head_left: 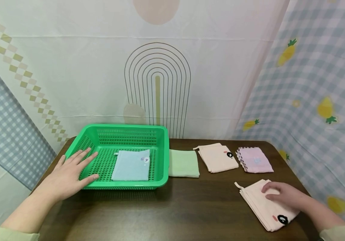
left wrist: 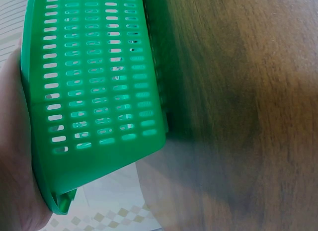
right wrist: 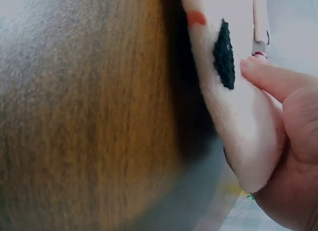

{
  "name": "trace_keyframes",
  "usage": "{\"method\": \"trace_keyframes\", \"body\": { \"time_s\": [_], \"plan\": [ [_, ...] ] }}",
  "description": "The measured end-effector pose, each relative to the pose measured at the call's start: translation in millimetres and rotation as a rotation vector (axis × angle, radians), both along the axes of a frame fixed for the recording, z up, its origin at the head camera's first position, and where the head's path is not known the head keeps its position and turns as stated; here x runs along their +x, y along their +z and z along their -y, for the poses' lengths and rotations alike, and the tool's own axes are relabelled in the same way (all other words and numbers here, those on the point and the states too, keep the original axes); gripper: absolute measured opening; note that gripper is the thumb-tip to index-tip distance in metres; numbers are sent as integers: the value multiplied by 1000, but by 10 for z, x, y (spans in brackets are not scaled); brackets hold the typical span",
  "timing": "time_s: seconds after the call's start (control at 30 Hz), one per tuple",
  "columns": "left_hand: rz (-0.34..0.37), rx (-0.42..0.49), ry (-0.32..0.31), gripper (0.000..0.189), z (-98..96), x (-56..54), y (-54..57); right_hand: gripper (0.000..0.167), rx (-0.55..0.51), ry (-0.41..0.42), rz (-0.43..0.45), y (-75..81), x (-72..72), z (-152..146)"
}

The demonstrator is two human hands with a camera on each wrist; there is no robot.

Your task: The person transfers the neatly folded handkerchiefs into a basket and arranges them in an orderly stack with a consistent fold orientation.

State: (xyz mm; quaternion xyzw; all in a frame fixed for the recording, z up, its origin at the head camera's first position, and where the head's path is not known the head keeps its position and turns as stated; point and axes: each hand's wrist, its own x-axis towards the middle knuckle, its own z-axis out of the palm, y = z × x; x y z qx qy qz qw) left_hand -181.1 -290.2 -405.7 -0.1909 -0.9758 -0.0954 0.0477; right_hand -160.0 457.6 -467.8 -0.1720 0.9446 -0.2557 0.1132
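My left hand (head_left: pixel 71 172) lies across the left rim of a green plastic basket (head_left: pixel 165 160), its fingers spread and straight. Through the left wrist view, the slotted wall of the basket (left wrist: pixel 99 92) fills the left half, with the hand (left wrist: pixel 15 156) along its rim. A folded light-blue towel (head_left: pixel 130 167) lies flat inside the basket. My right hand (head_left: pixel 284 195) grips a folded pale-pink towel (head_left: pixel 266 212) at the front right, thumb and fingers bent on top of it. In the right wrist view, the thumb (right wrist: pixel 271 79) presses beside the towel's black patch (right wrist: pixel 224 57); the other fingers are hidden.
A folded green towel (head_left: pixel 184 164) lies against the basket's right side. Farther right are another folded pale-pink towel (head_left: pixel 216 157) and a folded purple towel (head_left: pixel 255 160). The dark wooden table (head_left: pixel 160 214) ends at patterned curtains (head_left: pixel 311 100) behind and to the sides.
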Motion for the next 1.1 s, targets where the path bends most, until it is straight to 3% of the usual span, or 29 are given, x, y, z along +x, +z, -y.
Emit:
{"method": "trace_keyframes", "body": {
  "time_s": [0.1,0.23,0.4,0.53,0.8,1.1],
  "plan": [
    [1,0,6,81,0,0,1,4,-75,90,14,-18,-21,-23],
    [2,2,9,81,-5,-3,-7,15,-148,187,8,-47,-33,-48],
    [0,1,7,82,-3,0,-11,24,-186,219,2,-62,-21,-56],
    [-2,1,4,82,0,-2,-12,24,-170,164,-4,-39,33,-30],
    [-1,1,4,81,11,-10,-12,17,-29,-33,23,78,128,71],
    [-5,3,0,81,21,-25,-27,19,20,-88,12,103,173,142]
  ]
}}
